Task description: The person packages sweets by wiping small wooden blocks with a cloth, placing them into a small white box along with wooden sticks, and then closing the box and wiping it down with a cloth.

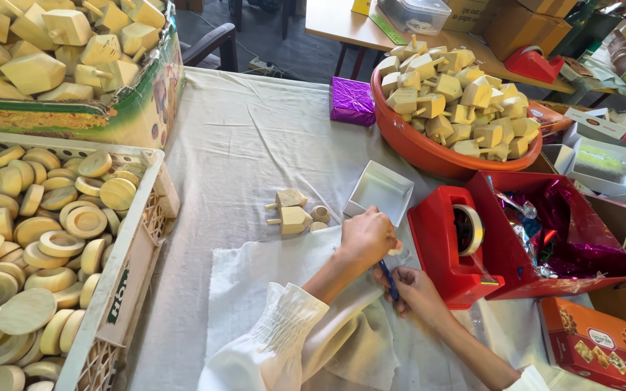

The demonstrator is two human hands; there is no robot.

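Note:
My left hand (366, 235), in a white sleeve, is closed over the white cloth (255, 282), its fingertips pinching a small pale piece (398, 250) beside the red tape dispenser (445, 250). Just below it, my right hand (416, 291) grips a thin blue tool (390, 279); what kind of tool I cannot tell. Two wooden spinning tops (290, 211) and small wooden knobs (320, 214) lie left of my left hand. An open white box tray (380, 192) sits just beyond it.
An orange bowl (414, 148) heaped with wooden tops stands at the back. A red box (505, 253) holds shiny purple foil. A purple wrapped packet (351, 101) lies behind. At left, a crate (121, 289) of wooden discs and a cardboard box (135, 108) of tops.

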